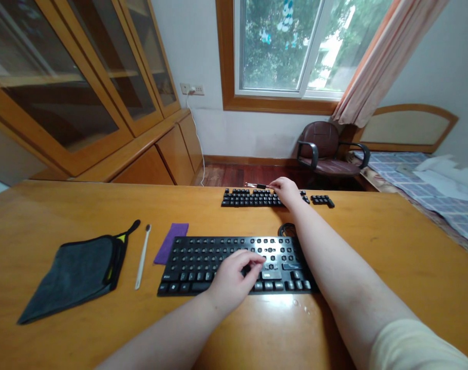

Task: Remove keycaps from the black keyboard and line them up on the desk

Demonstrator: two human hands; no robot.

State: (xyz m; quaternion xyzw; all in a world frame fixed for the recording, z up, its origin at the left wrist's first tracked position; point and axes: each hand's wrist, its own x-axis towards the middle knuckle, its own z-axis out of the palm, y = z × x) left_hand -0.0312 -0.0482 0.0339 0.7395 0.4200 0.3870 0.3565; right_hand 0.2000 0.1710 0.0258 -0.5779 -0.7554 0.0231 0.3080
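Note:
A black keyboard (203, 252) lies in front of me, its upper rows bare of keycaps and its lowest keys in place. My left hand (236, 275) rests over its middle with fingers curled and thumb near the fingertips; whether anything small is between them I cannot make out. My right hand (285, 191) reaches to the desk's far edge, pinching a thin tool with a black handle and wire prongs, which looks like a keycap puller (261, 186). Just below that hand, loose black keycaps (243, 199) stand in rows, with a smaller group of keycaps (322, 200) to the right.
Left of the keyboard lie a purple cloth (171, 244), a white toothbrush (142, 259) and a dark grey cloth (74, 270) with black trim. A coiled cable (285, 229) sits behind the keyboard. Beyond the wooden desk (114, 203) stands an office chair (326, 146).

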